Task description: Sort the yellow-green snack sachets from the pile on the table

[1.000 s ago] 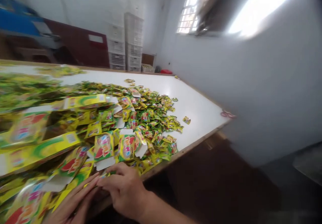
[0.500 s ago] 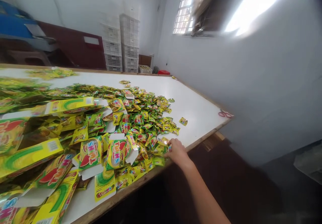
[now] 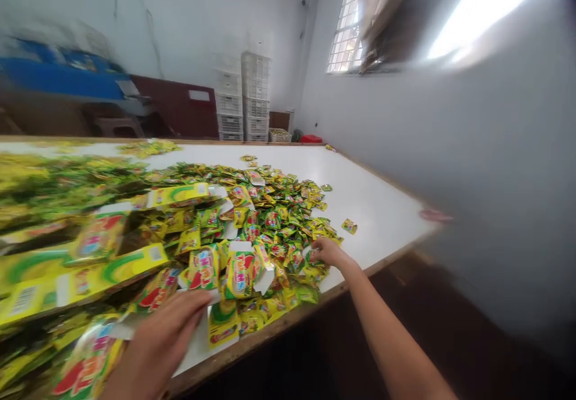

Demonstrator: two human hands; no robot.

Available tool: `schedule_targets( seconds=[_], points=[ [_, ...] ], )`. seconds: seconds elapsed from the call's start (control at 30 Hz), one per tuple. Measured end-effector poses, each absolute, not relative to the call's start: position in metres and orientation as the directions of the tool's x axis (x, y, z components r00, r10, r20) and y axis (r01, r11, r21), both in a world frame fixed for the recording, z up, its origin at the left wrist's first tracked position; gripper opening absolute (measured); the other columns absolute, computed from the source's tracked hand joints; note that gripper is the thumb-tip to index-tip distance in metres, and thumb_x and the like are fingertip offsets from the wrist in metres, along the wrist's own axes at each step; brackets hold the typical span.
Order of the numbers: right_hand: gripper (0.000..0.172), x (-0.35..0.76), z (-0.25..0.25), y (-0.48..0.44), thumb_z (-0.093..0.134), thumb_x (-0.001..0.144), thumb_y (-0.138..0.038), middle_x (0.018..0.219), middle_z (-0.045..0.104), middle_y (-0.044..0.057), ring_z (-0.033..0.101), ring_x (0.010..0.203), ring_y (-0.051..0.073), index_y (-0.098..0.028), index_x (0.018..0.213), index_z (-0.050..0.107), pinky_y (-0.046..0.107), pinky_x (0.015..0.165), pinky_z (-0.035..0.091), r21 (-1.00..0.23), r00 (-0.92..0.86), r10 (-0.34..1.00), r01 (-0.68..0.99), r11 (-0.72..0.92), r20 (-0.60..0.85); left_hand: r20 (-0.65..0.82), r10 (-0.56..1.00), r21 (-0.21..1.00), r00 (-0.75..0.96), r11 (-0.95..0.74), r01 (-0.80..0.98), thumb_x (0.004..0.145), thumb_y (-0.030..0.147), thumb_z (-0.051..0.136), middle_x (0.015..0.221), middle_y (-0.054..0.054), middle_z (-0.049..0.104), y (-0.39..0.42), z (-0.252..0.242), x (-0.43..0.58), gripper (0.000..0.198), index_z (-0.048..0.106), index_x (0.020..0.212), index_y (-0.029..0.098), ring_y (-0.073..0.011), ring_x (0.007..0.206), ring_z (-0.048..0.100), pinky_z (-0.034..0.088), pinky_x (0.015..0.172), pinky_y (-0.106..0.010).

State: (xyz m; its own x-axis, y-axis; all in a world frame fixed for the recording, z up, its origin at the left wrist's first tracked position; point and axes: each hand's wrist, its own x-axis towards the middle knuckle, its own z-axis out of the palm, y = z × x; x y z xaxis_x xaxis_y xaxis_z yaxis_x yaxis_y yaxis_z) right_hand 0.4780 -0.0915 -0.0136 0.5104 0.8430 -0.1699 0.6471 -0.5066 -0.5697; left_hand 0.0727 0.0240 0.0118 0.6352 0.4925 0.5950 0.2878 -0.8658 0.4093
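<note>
- Resting at the right side of the heap of small packets (image 3: 272,219), your right hand (image 3: 332,252) is pointing its bent fingers down into them; whether it is pinching one, I cannot tell.
- Your left hand (image 3: 164,334) is holding its fingers long and close together, the tips lying by the white flap of an open carton (image 3: 203,267); blur is hiding whether they are gripping it.
- Judging by these poses, you are picking packets from the heap while keeping the left hand near the carton.
- The next move is probably calling for a sure pinch on a packet, without dragging its neighbours off the near edge.
- Just right of that carton, a second carton (image 3: 240,275) is lying among the packets.
- Beyond your right hand, a single packet (image 3: 349,226) is lying apart on the white table (image 3: 378,202).
- Farther back, white crates (image 3: 257,97) are standing stacked.
</note>
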Motion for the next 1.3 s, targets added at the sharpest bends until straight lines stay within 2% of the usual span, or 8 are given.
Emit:
schedule_targets(
  seconds=[0.17,0.27,0.37,0.5,0.7,0.8,0.93,1.3],
  points=[
    [0.02,0.477,-0.024,-0.085,0.062,0.092,-0.033,0.103,0.063,0.005,0.062,0.09,0.019,-0.014,0.099,0.063,0.039,0.081,0.052,-0.468,0.555,0.822,0.697,-0.544,-0.13,0.323,0.76,0.381,0.564,-0.65,0.657,0.087,0.05,0.053,0.108,-0.013,0.071,0.039,0.027,0.143,0.045,0.061,0.117,0.018,-0.0299,0.098,0.066,0.051,0.078,-0.036],
    [0.024,0.474,-0.027,-0.097,0.075,0.078,-0.031,0.095,0.063,0.004,0.058,0.089,0.02,-0.014,0.089,0.063,0.037,0.082,0.047,-0.473,0.566,0.823,0.714,-0.517,-0.046,0.199,0.832,0.316,0.518,-0.554,0.77,0.078,0.056,0.06,0.097,-0.014,0.071,0.036,0.023,0.172,0.063,0.055,0.126,0.015,-0.0366,0.098,0.064,0.048,0.075,-0.04],
    [0.029,0.466,-0.032,-0.108,0.083,0.065,-0.026,0.09,0.062,0.003,0.054,0.091,0.021,-0.017,0.083,0.062,0.032,0.081,0.042,-0.519,0.58,0.812,0.713,-0.471,0.06,0.161,0.893,0.54,0.42,-0.436,0.719,0.076,0.055,0.063,0.086,-0.008,0.072,0.036,0.019,0.176,0.065,0.054,0.129,0.019,-0.031,0.085,0.067,0.049,0.072,-0.037],
    [0.027,0.455,-0.035,-0.125,0.078,0.067,-0.022,0.088,0.063,0.001,0.056,0.09,0.021,-0.02,0.088,0.062,0.032,0.081,0.042,-0.627,0.59,0.786,0.687,-0.367,0.186,0.079,0.937,0.843,0.34,-0.245,0.479,0.072,0.06,0.066,0.092,-0.004,0.075,0.037,0.027,0.139,0.054,0.066,0.108,0.021,-0.0247,0.082,0.069,0.053,0.071,-0.03],
    [0.023,0.411,0.007,-0.124,0.056,0.087,-0.033,0.093,0.065,0.005,0.063,0.084,0.022,-0.019,0.106,0.057,0.033,0.075,0.05,-0.819,0.57,0.773,0.562,-0.118,0.28,-0.036,0.939,0.907,0.342,-0.113,0.406,0.061,0.06,0.076,0.099,-0.002,0.078,0.005,0.009,0.061,0.054,0.072,0.101,0.024,-0.0282,0.093,0.071,0.057,0.077,-0.03],
    [0.021,0.343,0.044,-0.097,0.051,0.092,-0.03,0.091,0.063,0.001,0.063,0.078,0.019,-0.024,0.112,0.052,0.031,0.071,0.052,-0.913,0.369,0.89,0.391,0.112,0.267,-0.014,0.97,0.911,0.244,-0.088,0.403,0.059,0.059,0.078,0.095,-0.004,0.079,-0.012,-0.017,0.047,0.054,0.074,0.097,0.021,-0.0304,0.093,0.072,0.058,0.078,-0.032],
    [0.028,0.253,0.069,-0.069,0.057,0.087,-0.011,0.11,0.059,0.004,0.055,0.104,0.021,-0.025,0.111,0.056,0.034,0.091,0.046,-0.763,-0.011,0.915,0.548,0.343,0.403,0.058,0.951,0.96,0.304,-0.137,0.244,0.071,0.049,0.075,0.099,-0.003,0.078,-0.022,-0.031,0.044,0.041,0.073,0.102,0.023,-0.0278,0.094,0.071,0.057,0.08,-0.031],
    [0.016,0.219,0.079,-0.066,0.061,0.074,-0.005,0.098,0.056,0.01,0.049,0.092,0.025,-0.018,0.084,0.06,0.034,0.073,0.045,-0.235,-0.324,0.913,0.894,0.381,0.247,0.126,0.917,0.965,0.378,-0.201,0.167,0.083,0.041,0.065,0.104,-0.005,0.074,-0.028,-0.025,0.05,0.032,0.07,0.108,0.023,-0.0259,0.094,0.067,0.053,0.08,-0.03]
  ],
)
